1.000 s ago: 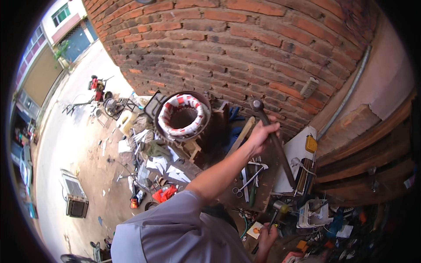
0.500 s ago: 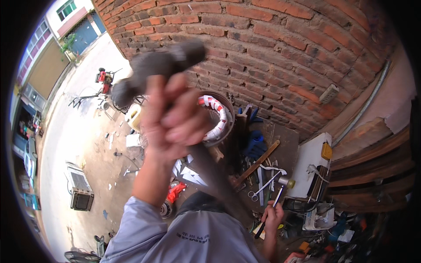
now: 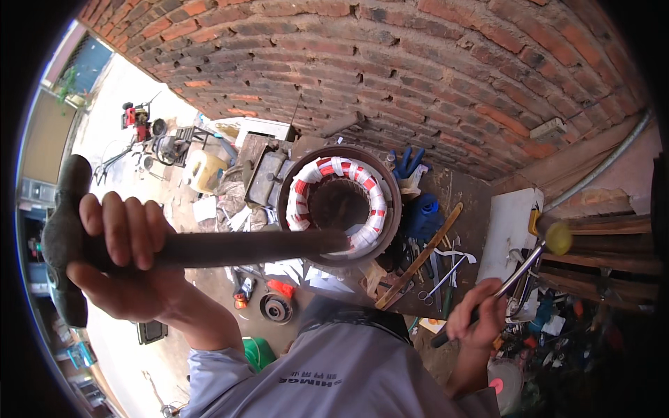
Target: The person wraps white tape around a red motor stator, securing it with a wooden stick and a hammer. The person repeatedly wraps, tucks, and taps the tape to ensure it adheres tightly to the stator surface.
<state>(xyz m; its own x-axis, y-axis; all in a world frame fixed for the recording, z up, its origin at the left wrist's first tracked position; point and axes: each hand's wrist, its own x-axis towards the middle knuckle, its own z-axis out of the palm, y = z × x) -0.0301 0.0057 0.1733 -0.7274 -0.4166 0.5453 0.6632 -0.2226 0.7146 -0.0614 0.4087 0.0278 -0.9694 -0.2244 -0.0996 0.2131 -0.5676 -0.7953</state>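
Observation:
My left hand grips a large hammer close to its dark steel head. The thick wooden handle points right, and its end overlaps the near part of a motor stator; whether they touch I cannot tell. White and red bindings wrap the stator's winding ring, which sits inside a round brown housing. At the lower right, my right hand is closed around the black grip of a small mallet. This has a shiny metal shaft and a yellowish head, raised up and to the right.
A long wooden strip, scissors and blue gloves lie right of the stator. Beyond rises a brick wall. A white board stands at the right. A cream jerrycan is at the left, a round metal part nearer me.
The large hammer has swung down and left, its handle now lying nearly level. My right hand has moved right and up with the small mallet. The view has shifted, showing the whole stator.

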